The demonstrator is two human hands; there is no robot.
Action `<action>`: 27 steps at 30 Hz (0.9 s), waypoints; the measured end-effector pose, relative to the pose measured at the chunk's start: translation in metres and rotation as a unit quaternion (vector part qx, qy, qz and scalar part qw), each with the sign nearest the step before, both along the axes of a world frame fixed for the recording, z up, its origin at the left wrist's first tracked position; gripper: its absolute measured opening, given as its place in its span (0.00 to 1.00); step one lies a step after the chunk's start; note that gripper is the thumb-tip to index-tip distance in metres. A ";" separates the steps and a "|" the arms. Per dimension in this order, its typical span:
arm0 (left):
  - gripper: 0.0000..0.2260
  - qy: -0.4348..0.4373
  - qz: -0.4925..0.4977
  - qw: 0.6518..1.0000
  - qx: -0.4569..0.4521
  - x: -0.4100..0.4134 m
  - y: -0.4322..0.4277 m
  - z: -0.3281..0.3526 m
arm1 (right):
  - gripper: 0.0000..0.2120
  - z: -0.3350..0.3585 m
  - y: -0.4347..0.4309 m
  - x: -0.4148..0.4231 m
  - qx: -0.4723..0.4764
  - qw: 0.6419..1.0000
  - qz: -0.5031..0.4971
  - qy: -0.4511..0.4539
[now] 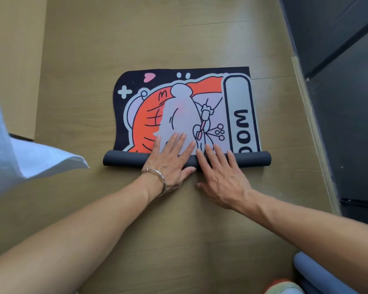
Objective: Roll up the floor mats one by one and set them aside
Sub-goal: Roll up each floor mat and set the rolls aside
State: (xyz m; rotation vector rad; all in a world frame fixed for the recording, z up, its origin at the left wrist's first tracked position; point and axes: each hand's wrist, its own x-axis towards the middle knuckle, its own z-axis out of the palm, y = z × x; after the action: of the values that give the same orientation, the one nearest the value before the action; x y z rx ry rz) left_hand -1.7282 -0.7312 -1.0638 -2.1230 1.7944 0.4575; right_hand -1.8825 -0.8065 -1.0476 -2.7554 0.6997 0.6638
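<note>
Nearest, low right: a blue-grey bundle (pixel 314 270) lies on the floor (pixel 115 39) beside the person. It looks like a mat already rolled and set aside, though only part of it shows.
Forearms: both are bare and reach forward from the bottom edge. There is a silver bangle (pixel 157 177) on the left wrist.
Floor mat (pixel 179 107): it lies flat on the wood floor ahead, printed face up, with an orange and lilac cartoon and lettering down its right side.
Rolled edge (pixel 255 160): the near end is turned into a slim dark tube across the mat's full width, showing the dark backing.
Left hand (pixel 170 160): flat and spread across the tube's middle, fingertips on the printed face, thumb at the tube's near side. It presses and does not grasp.
Right hand (pixel 221 170): just beside the left and also flat, fingers straight over the tube, thumb splayed towards the floor.
Progress: early, by my reading, as only the first turns are made and most of the print lies unrolled.
Left to do: push the tube to the far edge, then move the mat aside.
Surroundings: white cloth (pixel 40 158) at left, a dark cabinet (pixel 338 81) at right.
</note>
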 end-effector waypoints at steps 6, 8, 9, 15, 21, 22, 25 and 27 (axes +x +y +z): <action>0.38 -0.043 0.008 0.996 -0.080 -0.006 0.011 0.003 | 0.43 -0.002 -0.035 0.028 0.013 1.000 -0.001 0.025; 0.40 -0.041 0.013 0.995 -0.089 -0.009 0.020 -0.001 | 0.45 -0.002 -0.042 0.035 0.019 0.999 -0.004 0.027; 0.40 -0.041 0.015 0.996 -0.082 -0.010 0.023 -0.003 | 0.45 -0.003 -0.044 0.036 0.020 0.999 -0.004 0.029; 0.36 -0.044 0.030 0.998 -0.043 -0.002 0.000 -0.003 | 0.43 0.005 -0.044 0.036 -0.001 1.000 -0.008 -0.024; 0.31 0.003 0.069 0.998 -0.013 0.014 -0.036 0.002 | 0.38 0.003 -0.024 0.022 -0.007 0.997 -0.035 -0.061; 0.31 0.011 0.077 0.997 -0.010 0.016 -0.040 0.001 | 0.38 0.001 -0.026 0.022 -0.007 0.998 -0.035 -0.057; 0.31 0.018 0.091 0.996 -0.007 0.022 -0.049 0.003 | 0.40 -0.002 -0.038 0.031 -0.017 0.999 -0.020 -0.031; 0.31 0.010 0.086 0.996 -0.026 0.025 -0.052 0.005 | 0.41 -0.004 -0.049 0.039 -0.014 1.000 -0.018 -0.018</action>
State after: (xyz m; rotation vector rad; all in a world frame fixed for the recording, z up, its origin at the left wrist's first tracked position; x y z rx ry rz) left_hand -1.7036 -0.7829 -1.0588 -2.3283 1.6574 0.4798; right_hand -1.8439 -0.8553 -1.0512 -2.7654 0.7535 0.5994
